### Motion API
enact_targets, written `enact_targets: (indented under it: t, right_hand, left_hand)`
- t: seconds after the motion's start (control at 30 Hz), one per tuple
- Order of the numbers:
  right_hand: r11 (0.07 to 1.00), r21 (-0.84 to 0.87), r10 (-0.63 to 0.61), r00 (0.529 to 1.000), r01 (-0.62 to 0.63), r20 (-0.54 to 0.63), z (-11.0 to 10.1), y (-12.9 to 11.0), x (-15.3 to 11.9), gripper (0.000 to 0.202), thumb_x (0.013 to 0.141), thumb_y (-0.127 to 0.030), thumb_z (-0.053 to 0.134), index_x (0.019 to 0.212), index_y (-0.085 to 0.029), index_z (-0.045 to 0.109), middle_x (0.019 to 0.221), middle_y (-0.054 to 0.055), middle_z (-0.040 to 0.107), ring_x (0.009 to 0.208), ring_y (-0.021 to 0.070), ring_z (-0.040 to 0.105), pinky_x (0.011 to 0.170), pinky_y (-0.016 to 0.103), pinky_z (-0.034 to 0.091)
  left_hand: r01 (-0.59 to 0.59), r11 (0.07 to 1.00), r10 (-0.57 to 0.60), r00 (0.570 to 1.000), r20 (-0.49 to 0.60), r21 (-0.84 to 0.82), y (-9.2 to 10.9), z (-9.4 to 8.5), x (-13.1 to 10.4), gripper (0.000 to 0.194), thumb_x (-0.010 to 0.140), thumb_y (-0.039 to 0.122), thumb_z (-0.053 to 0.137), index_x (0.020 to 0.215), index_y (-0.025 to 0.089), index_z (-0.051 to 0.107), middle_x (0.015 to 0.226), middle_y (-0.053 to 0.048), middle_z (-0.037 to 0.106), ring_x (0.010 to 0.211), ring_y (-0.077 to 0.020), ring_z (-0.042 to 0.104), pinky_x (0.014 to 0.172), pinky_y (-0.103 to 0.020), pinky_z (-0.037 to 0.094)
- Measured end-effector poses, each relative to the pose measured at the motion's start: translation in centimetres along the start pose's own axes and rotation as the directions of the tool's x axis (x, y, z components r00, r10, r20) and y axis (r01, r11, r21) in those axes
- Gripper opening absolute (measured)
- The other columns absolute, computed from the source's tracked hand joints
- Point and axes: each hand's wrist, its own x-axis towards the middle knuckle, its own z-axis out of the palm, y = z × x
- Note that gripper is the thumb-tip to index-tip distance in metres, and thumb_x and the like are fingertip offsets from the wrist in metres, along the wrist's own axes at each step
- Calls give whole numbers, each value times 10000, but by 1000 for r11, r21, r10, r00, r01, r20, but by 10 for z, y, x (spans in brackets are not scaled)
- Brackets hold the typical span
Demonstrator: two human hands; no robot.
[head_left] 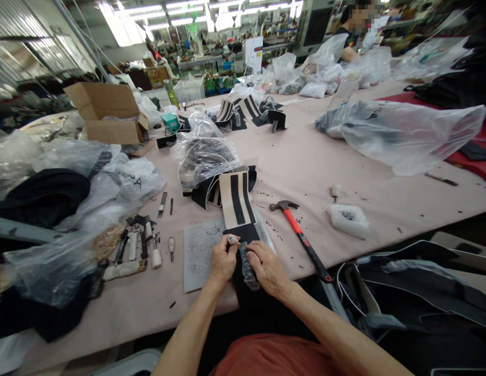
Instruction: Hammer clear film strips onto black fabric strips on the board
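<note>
- The person's left hand (223,259) is closed around a small metal punch (232,239), holding it upright with its silver top showing above the fingers.
- The right hand (267,266) lies just beside it, fingers together and pressed flat on a dark fabric piece (243,234) at the near edge of the bench (305,162).
- That fabric piece rests on a grey cutting pad (199,250), which is speckled with tiny dark offcuts; its far end is a beige strip with two black stripes (237,204) that runs away from the hands.
- To the right of the hands, a hammer (301,235) with a red and black handle lies at a slant on the bench, head on the far side.
- Further right sit a white block (349,219) with dark specks on top and, just beyond it, a small white-handled tool (335,190).
- To the left of the pad lies a cluster of hand tools (143,245), some with pale handles, and near them clear plastic bags (50,261) over dark material.
- Beyond the striped strip sits a clear bag of dark parts (203,156), with more striped pieces behind it.
- At the far left stands an open cardboard box (109,112); a large clear bag (403,130) lies at the right.
- At the far end another person (346,39) works among white bags.
</note>
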Motion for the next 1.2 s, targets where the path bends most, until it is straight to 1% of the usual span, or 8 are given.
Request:
enact_targets:
  t: [0.13, 0.27, 0.53, 0.63, 0.73, 1.0, 1.13, 1.2]
  right_hand:
    - [994, -107, 0, 998, 6, 57, -4, 9, 23, 296, 952, -347, 526, 1128, -156, 667, 1197, 129, 619, 1124, 245, 589, 1022, 405, 472]
    - [972, -232, 56, 993, -31, 102, -8, -5, 19, 498, 832, -455, 690, 1206, -129, 650, 1178, 145, 612, 1091, 283, 592, 985, 419, 481]
    - [896, -397, 290, 940, -200, 179, 1, -24, 7, 557, 927, -385, 513, 1393, -81, 541, 1148, 187, 703, 1009, 318, 678, 917, 424, 483]
    - [882, -405, 335, 924, -240, 182, 3, -25, 11, 576, 924, -402, 516, 1393, -69, 545, 1126, 199, 717, 1003, 335, 689, 912, 430, 478]
    - [869, -410, 372, 913, -277, 171, 1, -24, 13, 582, 919, -434, 528, 1386, -91, 562, 1072, 198, 733, 971, 335, 701, 882, 420, 485]
    - [900, -316, 361, 919, -300, 159, -5, -16, 9, 573, 922, -459, 526, 1389, -130, 573, 986, 147, 753, 925, 301, 702, 833, 378, 486]
    - [933, -85, 359, 911, -349, 203, -14, -10, 9, 485, 918, -411, 529, 1301, -134, 635, 853, 82, 742, 807, 238, 689, 755, 326, 482]
    - [925, -2, 375, 914, -379, 157, -23, -1, 7, 432, 916, -404, 522, 1224, -141, 670, 825, 64, 727, 766, 215, 671, 741, 317, 479]
  left_hand:
    - [29, 998, -29, 999, -14, -47, 1, -2, 5, 142, 842, 311, 634, 900, 203, 706, 914, -50, 719, 860, -208, 651, 804, -295, 486]
    - [111, 988, -122, 986, -110, -104, -3, -3, 12, 227, 830, 382, 657, 912, 177, 713, 856, -43, 704, 773, -186, 612, 714, -269, 465]
    - [222, 903, -257, 965, -48, -369, -3, 3, 28, 363, 722, 407, 777, 960, 152, 680, 885, -73, 744, 817, -194, 662, 780, -292, 503]
    - [219, 904, -244, 970, -21, -368, -4, 10, 34, 477, 721, 409, 789, 1095, 153, 640, 907, -87, 758, 843, -211, 693, 809, -320, 520]
    - [207, 920, -225, 974, -16, -334, -5, 15, 37, 405, 732, 413, 769, 1015, 157, 634, 905, -89, 759, 813, -205, 692, 779, -311, 522]
    - [159, 970, -160, 987, 11, -186, -5, 16, 36, 239, 778, 381, 694, 877, 164, 679, 885, -73, 749, 748, -179, 648, 727, -277, 492]
    - [155, 973, -157, 988, -2, -170, -9, 18, 37, 250, 788, 399, 684, 878, 165, 684, 875, -70, 746, 729, -173, 635, 706, -269, 476]
    - [163, 971, -165, 986, -2, -174, -10, 18, 37, 259, 787, 406, 687, 879, 164, 686, 863, -70, 745, 724, -176, 634, 704, -272, 478]
